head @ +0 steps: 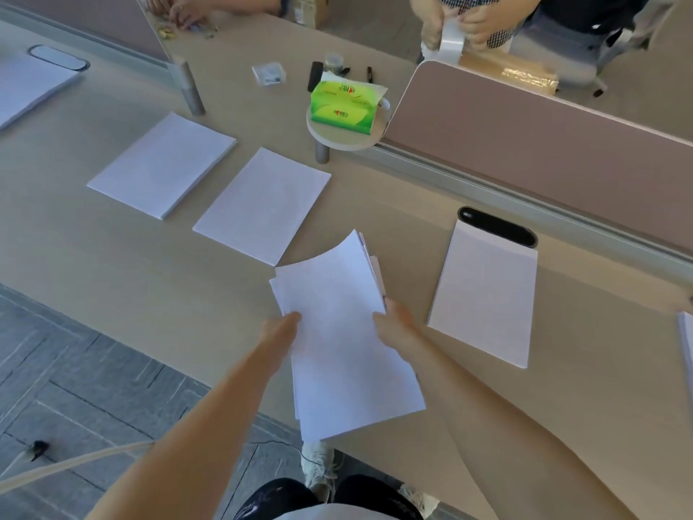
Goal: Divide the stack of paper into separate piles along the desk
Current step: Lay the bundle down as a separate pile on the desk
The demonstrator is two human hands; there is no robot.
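Paper stack [348, 332] held above the near edge of the desk [150, 294], with finished piles on either side.
My left hand [279, 334] and right hand [395, 324] each pinch a long edge, thumbs on top; the fingers beneath are hidden, probably curled under. Its long axis runs away from me, over the gap between the middle pile [262, 204] and the right pile [483, 298], which lies nearer my right hand.
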